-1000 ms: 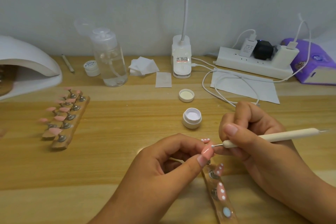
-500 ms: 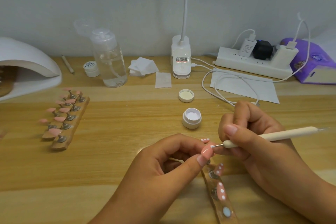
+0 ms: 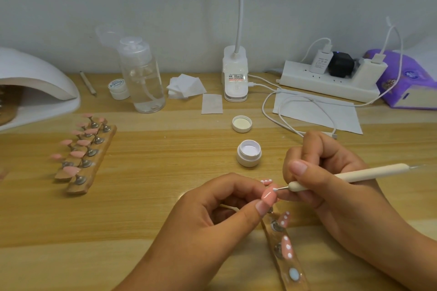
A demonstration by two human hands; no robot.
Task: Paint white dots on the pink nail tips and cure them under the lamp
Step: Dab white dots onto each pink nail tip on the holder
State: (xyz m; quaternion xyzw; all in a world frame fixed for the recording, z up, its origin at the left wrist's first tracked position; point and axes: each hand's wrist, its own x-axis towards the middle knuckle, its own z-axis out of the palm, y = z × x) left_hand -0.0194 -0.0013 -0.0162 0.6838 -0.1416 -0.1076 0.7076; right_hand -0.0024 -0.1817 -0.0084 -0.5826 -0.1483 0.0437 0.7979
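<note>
My left hand [image 3: 220, 215] pinches a plain pink nail tip [image 3: 269, 197] between thumb and fingers, above a clear holder strip [image 3: 293, 274]. That strip carries pink tips with white dots [image 3: 287, 247] and one pale blue tip. My right hand [image 3: 324, 172] grips a cream dotting pen [image 3: 354, 175]; its white-loaded metal point touches the far end of the pinched tip. An open jar of white gel [image 3: 249, 153] stands just behind my hands. The white curing lamp [image 3: 35, 82] sits at the far left.
Two wooden strips of plain pink tips [image 3: 84, 153] lie at the left. Behind are the jar's lid [image 3: 241, 123], a clear pump bottle [image 3: 142, 75], a small white pot [image 3: 118, 88], cotton pads [image 3: 186, 87], a desk lamp base [image 3: 235, 78], a power strip [image 3: 328, 79] with cables, and a purple tissue pack [image 3: 406, 82].
Almost nothing has moved. The pen's point stays at the pinched tip, with the pen's rear end dipping very slightly.
</note>
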